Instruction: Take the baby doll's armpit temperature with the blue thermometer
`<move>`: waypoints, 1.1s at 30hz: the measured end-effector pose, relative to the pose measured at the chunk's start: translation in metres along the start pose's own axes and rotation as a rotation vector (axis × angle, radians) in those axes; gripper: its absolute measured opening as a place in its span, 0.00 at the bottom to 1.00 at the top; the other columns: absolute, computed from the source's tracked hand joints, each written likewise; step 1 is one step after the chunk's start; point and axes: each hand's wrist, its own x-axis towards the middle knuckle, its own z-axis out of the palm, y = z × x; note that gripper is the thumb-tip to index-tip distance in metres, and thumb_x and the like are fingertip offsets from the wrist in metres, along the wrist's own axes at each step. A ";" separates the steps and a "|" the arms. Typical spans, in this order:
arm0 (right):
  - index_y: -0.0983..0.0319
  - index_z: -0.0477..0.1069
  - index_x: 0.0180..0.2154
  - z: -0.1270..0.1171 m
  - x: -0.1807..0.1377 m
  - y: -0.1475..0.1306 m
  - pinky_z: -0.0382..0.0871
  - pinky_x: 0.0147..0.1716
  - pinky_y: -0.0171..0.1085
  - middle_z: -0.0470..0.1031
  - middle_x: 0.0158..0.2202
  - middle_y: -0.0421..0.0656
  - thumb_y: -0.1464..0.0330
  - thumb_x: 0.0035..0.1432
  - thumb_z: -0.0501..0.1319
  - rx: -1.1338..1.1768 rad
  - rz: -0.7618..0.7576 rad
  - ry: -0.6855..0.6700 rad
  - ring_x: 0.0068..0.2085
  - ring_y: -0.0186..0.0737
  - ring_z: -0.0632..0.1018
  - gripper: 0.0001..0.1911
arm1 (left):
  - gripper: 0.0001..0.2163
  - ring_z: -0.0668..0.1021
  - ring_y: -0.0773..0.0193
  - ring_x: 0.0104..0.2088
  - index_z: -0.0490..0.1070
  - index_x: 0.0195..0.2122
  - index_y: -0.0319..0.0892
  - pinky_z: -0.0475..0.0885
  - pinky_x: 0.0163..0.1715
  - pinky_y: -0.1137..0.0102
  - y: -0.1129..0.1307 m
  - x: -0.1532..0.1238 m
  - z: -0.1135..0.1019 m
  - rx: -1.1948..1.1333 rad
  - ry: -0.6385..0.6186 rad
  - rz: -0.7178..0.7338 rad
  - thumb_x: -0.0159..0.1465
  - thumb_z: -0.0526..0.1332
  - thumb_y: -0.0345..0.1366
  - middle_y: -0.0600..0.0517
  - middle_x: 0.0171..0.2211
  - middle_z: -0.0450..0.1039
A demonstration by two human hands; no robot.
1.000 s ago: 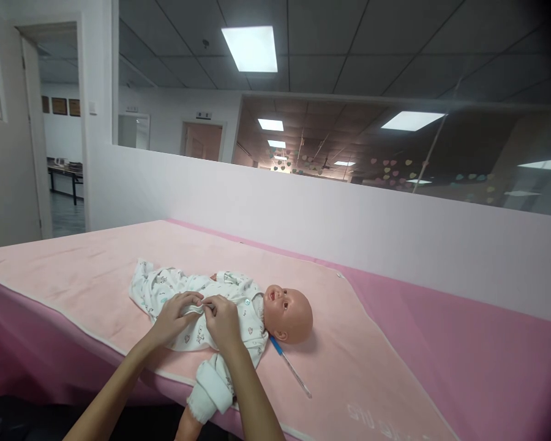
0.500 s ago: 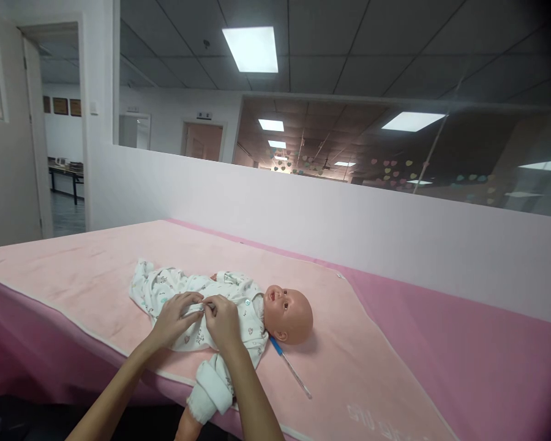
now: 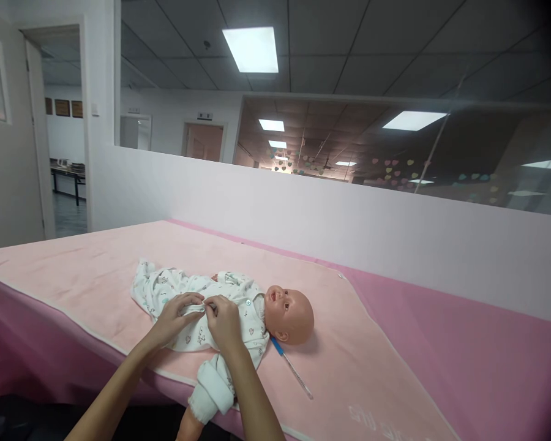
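A baby doll [image 3: 290,315] lies on its back, head to the right, dressed in a white printed romper [image 3: 248,318]. Over its middle, my left hand [image 3: 179,315] pinches the front edge of the romper. My right hand [image 3: 221,315] grips the same edge just beside it, fingertips nearly meeting the left ones. What exactly lies between the fingertips is too small to make out. A round snap [image 3: 248,302] shows on the chest. One doll arm, its white cuff [image 3: 211,389] folded back, hangs past the table's near edge.
A thin stick with a blue handle [image 3: 277,346], perhaps a thermometer, lies by the doll's head. Under everything spreads a pale pink mat [image 3: 371,367] over a darker pink cloth [image 3: 487,343]. A white wall [image 3: 349,220] with a window runs behind; a doorway stands at left.
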 end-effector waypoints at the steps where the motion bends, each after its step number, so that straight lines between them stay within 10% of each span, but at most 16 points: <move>1: 0.60 0.73 0.34 0.000 0.000 0.000 0.64 0.35 0.31 0.76 0.32 0.40 0.76 0.55 0.55 0.001 0.003 0.000 0.33 0.34 0.74 0.10 | 0.09 0.71 0.55 0.49 0.73 0.34 0.42 0.64 0.52 0.62 -0.001 0.000 0.000 -0.016 0.003 -0.008 0.55 0.61 0.40 0.47 0.46 0.71; 33: 0.60 0.73 0.33 0.003 0.000 0.003 0.64 0.35 0.32 0.76 0.32 0.40 0.76 0.55 0.54 0.025 0.005 0.007 0.34 0.35 0.75 0.11 | 0.10 0.71 0.56 0.48 0.74 0.35 0.42 0.64 0.51 0.61 0.000 -0.002 0.000 0.000 0.016 0.030 0.57 0.57 0.40 0.47 0.45 0.72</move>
